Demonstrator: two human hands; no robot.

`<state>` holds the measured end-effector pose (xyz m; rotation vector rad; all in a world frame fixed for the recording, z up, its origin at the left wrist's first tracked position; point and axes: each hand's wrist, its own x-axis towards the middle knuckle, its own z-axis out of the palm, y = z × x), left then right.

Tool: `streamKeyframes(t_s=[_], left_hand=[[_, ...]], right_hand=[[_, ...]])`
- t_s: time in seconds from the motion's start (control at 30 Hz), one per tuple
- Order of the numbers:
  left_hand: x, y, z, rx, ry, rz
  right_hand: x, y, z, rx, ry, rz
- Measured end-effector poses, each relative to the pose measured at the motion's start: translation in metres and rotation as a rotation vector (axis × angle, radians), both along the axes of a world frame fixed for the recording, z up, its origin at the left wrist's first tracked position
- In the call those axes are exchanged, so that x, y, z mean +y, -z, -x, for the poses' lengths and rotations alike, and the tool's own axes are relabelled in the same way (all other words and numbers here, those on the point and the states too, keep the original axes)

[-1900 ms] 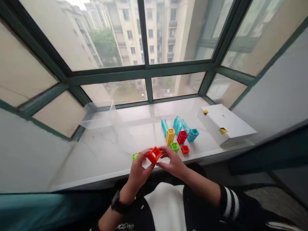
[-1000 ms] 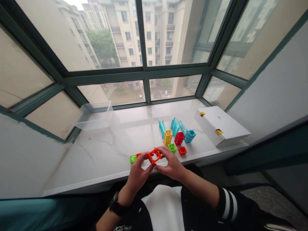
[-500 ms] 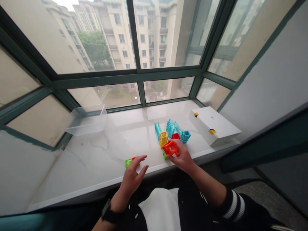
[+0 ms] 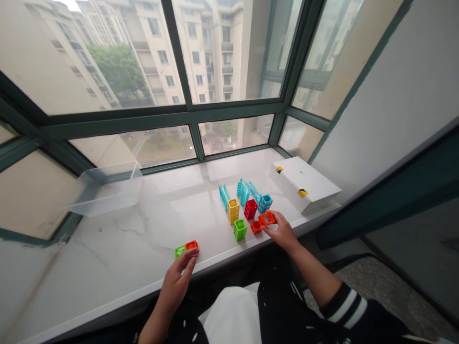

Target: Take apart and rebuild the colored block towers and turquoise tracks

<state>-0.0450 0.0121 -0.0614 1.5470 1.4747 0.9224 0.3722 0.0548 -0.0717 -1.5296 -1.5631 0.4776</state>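
Observation:
Between the thumb and fingers of my right hand (image 4: pixel 283 234) is an orange toy block (image 4: pixel 266 219) with a round opening. A second orange block (image 4: pixel 256 227) lies just beside it on the sill, and I cannot tell whether the two touch. My left hand (image 4: pixel 177 279) has its fingers stretched out near a green block (image 4: pixel 180 251) and an orange-red block (image 4: pixel 191 244) that sit side by side. Those fingertips partly cover the pair. In the middle stand a green block stack (image 4: pixel 240 230), a yellow stack (image 4: pixel 233 211) and a red stack (image 4: pixel 250 209).
Behind the stacks lie blue ribbed track pieces (image 4: pixel 243 192) and a blue block (image 4: pixel 265 203). A white box (image 4: pixel 306 179) with yellow-black tabs sits at the right. A clear plastic bin (image 4: pixel 107 193) stands at the left by the window. The marble sill (image 4: pixel 143 267) ends at a front edge near my body.
My right hand has moved right with the orange block, uncovering the green and red stacks. My left hand has moved lower left, over the block pair. The view has shifted slightly.

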Motion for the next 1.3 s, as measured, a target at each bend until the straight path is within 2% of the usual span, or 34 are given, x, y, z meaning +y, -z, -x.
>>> streamKeyframes(t_s=[0.13,0.3,0.5,0.8,1.3], left_hand=[[-0.001,0.008,0.0,0.021,0.0,0.03],[0.001,0.009,0.005,0.04,-0.003,0.053],[0.001,0.007,0.009,0.043,-0.014,0.056],[0.0,0.005,0.01,0.045,-0.037,0.054],[-0.002,0.003,0.009,0.055,-0.039,0.081]], right_hand=[[0.012,0.03,0.0,-0.007,-0.018,0.086],[0.024,0.065,-0.001,-0.061,0.0,0.137],[0.027,0.088,-0.001,-0.088,0.0,0.178],[0.029,0.104,0.0,-0.035,-0.006,0.237],[0.027,0.105,0.006,-0.037,0.012,0.214]])
